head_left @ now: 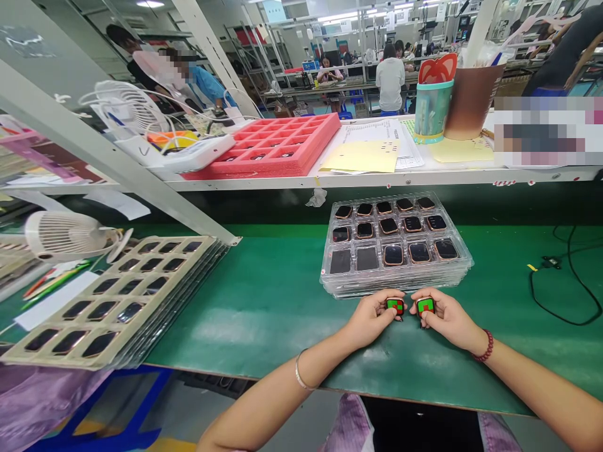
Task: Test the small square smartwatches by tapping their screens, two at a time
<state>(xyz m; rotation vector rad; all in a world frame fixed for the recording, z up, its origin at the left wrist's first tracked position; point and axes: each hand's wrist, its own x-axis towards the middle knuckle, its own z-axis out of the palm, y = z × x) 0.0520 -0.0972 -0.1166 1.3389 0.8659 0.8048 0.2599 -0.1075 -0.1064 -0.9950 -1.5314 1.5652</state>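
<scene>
My left hand [374, 317] grips a smartwatch body [394, 306] without a strap, thumb at its edge. Its lit screen shows a green and red pattern. A second strapless smartwatch [425, 306], lit in green and red too, is pinched in my right hand [447, 319]. The two hands are close together above the green table, a small gap between the watches. Just beyond them lies a stack of clear plastic trays [400, 279]. Dark-screened watches sit in most compartments of the top tray; the two front-left compartments hold no watch.
At left stands another tray stack [188, 276] with dark-screened watches, beside a small white fan [66, 235]. A black cable [565, 323] lies on the right. Above the table's back runs a white shelf [282, 183] bearing a red foam tray [311, 147], papers and cups. People sit farther off.
</scene>
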